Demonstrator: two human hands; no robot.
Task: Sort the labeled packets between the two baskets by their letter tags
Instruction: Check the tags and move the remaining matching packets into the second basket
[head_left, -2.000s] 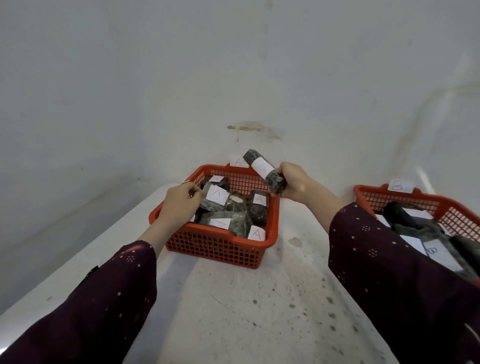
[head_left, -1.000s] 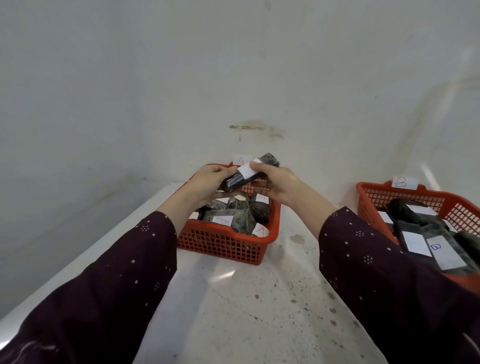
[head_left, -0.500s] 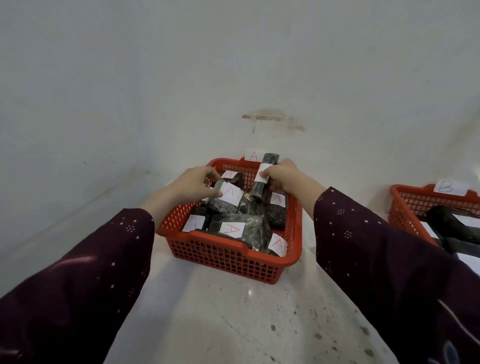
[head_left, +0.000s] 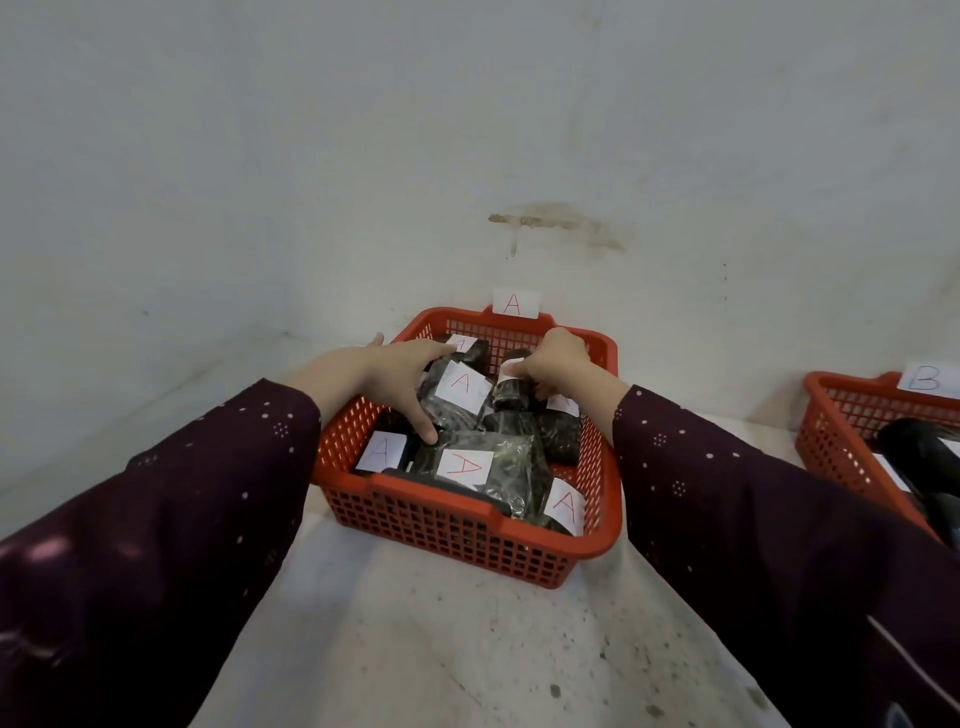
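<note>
— Where are the packets found?

— Dark packets (head_left: 470, 465) with A tags are piled inside the red basket A (head_left: 457, 525), which is placed on the worktop (head_left: 467, 649). A second basket (head_left: 831, 441), tagged B, is seen at the right edge, well apart.

— How are the hands kept?

— The right hand (head_left: 558, 364) is closed in a grip on an upright packet (head_left: 511, 389) at the back of basket A. The left hand (head_left: 400, 379) is laid open, fingers apart, over the pile.

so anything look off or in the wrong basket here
Nothing stands out. Every readable tag in the basket marked A reads A, and the right hand is setting another packet in. Its tag is hidden.
</note>
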